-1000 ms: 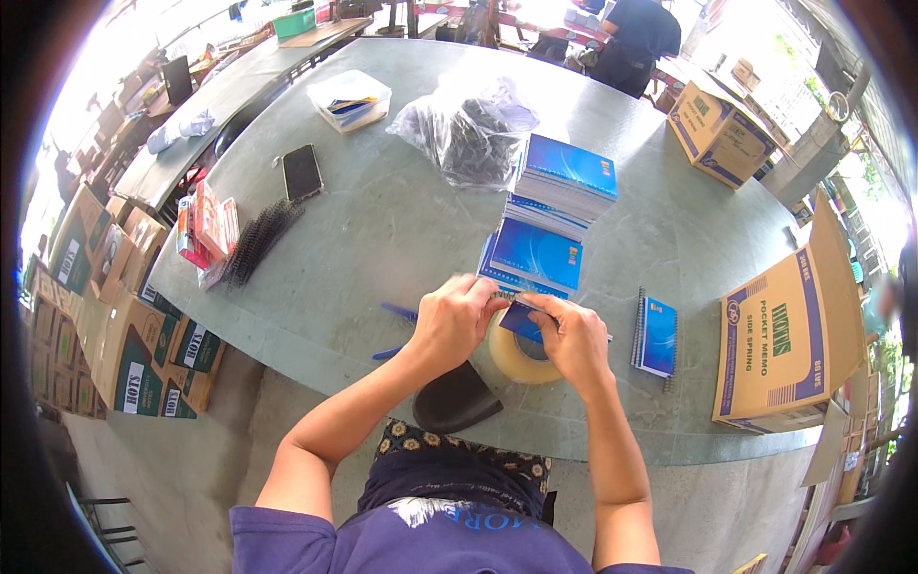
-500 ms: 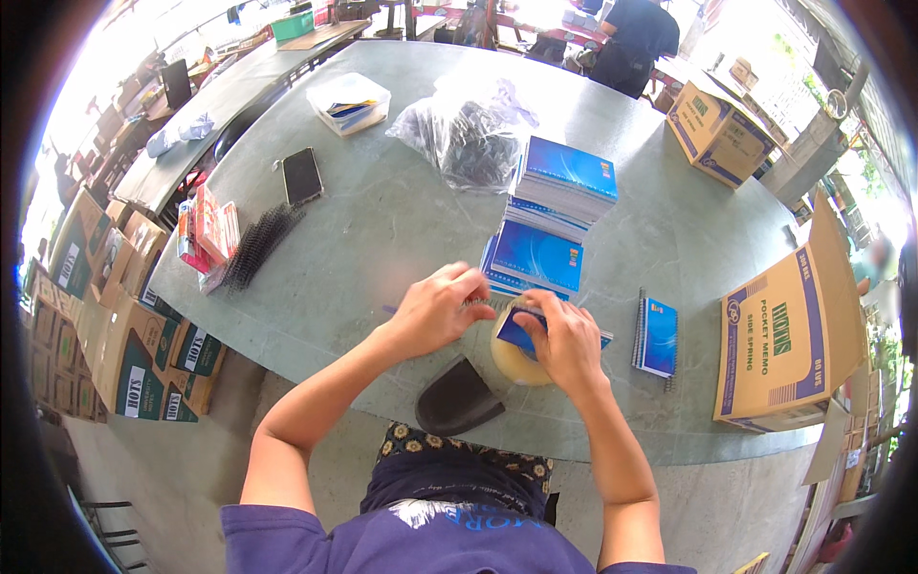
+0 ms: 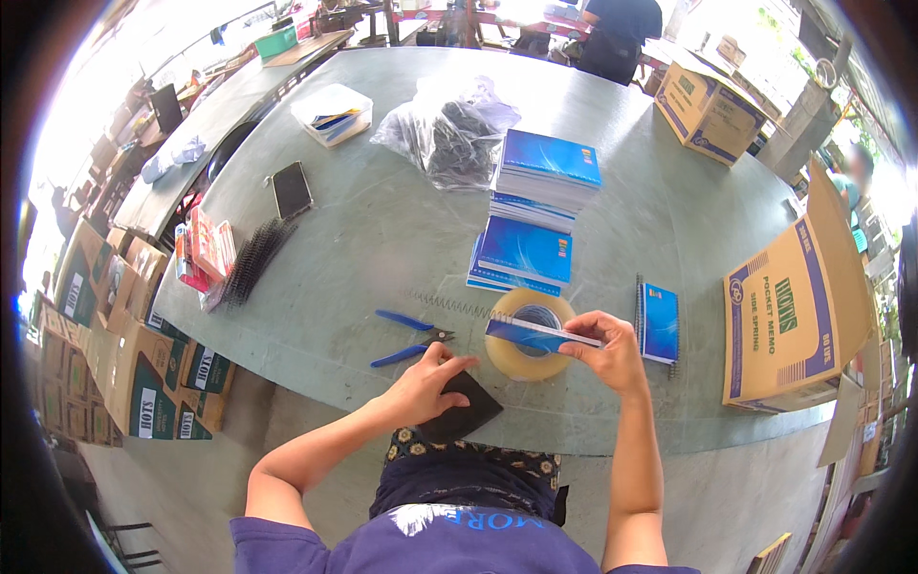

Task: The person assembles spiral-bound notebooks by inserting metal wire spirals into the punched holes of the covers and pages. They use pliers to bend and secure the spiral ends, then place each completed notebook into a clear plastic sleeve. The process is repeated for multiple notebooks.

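Observation:
My right hand (image 3: 607,354) pinches one end of a small blue pocket notebook (image 3: 535,335), tilted so its page edge shows, above a roll of clear tape (image 3: 502,362). A thin wire spiral (image 3: 445,304) runs out leftward past the notebook's far end. My left hand (image 3: 426,390) is over a black curved pad (image 3: 469,411) at the table's near edge, thumb and fingers apart. Whether it touches the pad I cannot tell. Just beyond that hand lie wire cutters (image 3: 435,335) with blue handles.
Stacked blue notebooks (image 3: 524,251) stand beyond the tape. Another notebook (image 3: 660,323) lies right, beside an open carton (image 3: 794,316). A plastic bag (image 3: 445,134), white tub (image 3: 335,115), phone (image 3: 292,189) and black spiral coils (image 3: 256,263) lie farther off. A person (image 3: 617,38) stands beyond the table.
My left hand has left the notebook and come down to the black pad, uncovering the wire cutters. My right hand has moved right and down slightly, with the notebook now edge-up.

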Action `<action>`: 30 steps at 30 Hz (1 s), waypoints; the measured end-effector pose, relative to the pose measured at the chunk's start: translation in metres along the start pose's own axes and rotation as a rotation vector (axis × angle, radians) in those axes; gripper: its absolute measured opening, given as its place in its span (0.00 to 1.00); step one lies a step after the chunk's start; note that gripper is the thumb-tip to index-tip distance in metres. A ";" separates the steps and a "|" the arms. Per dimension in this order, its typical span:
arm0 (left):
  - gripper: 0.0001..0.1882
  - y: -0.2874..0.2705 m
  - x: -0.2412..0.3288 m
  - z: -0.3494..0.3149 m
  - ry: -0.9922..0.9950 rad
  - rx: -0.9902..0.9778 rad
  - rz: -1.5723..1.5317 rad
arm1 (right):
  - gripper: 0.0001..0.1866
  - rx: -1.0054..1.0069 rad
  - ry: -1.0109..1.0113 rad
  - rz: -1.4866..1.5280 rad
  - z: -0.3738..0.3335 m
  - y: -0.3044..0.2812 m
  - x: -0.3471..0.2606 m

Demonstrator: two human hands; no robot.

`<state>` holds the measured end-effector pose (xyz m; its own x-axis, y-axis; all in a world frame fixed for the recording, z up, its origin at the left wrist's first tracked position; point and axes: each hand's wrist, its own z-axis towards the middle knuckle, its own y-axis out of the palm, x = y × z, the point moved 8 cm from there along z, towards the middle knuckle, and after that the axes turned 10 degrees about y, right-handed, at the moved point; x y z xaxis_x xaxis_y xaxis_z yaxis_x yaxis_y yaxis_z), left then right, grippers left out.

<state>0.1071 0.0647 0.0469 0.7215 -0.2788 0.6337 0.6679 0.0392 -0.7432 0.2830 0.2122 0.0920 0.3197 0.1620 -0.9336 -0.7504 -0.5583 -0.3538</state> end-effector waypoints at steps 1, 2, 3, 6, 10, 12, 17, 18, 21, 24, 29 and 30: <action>0.17 -0.004 0.005 0.003 -0.034 -0.049 -0.143 | 0.10 -0.028 0.021 0.197 -0.002 0.000 0.015; 0.18 -0.033 0.024 0.009 0.039 0.114 -0.091 | 0.10 0.002 -0.016 0.173 -0.002 0.003 0.018; 0.18 -0.065 0.046 0.015 0.115 0.274 -0.041 | 0.10 0.017 -0.006 0.242 -0.002 0.004 0.018; 0.21 -0.099 0.049 0.029 0.158 0.567 -0.023 | 0.10 0.029 0.030 0.373 -0.001 0.009 0.020; 0.29 -0.035 0.054 0.037 0.207 -0.044 0.181 | 0.10 0.017 0.040 0.267 -0.001 0.008 0.019; 0.27 -0.097 0.066 0.045 0.255 0.426 0.201 | 0.11 0.023 0.047 0.275 -0.009 0.010 0.027; 0.20 -0.052 0.047 0.051 0.153 0.140 0.061 | 0.11 0.021 0.001 0.293 -0.004 0.010 0.023; 0.20 -0.076 0.059 0.052 0.253 0.330 0.096 | 0.11 0.023 0.004 0.324 -0.004 0.010 0.025; 0.20 -0.098 0.070 0.054 0.291 0.499 0.143 | 0.12 0.006 0.031 0.372 -0.004 0.014 0.029; 0.18 -0.051 0.066 0.066 0.351 0.197 0.087 | 0.12 0.000 0.016 0.379 -0.006 0.014 0.028; 0.18 -0.066 0.073 0.080 0.311 0.314 0.095 | 0.13 -0.012 0.053 0.348 -0.008 0.015 0.042; 0.18 -0.059 0.072 0.077 0.305 0.283 0.061 | 0.13 -0.019 0.034 0.346 -0.008 0.014 0.038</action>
<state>0.1336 0.1164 0.1533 0.7028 -0.5373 0.4663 0.6799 0.3145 -0.6624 0.2896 0.2037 0.0517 0.0673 -0.0668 -0.9955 -0.8067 -0.5907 -0.0149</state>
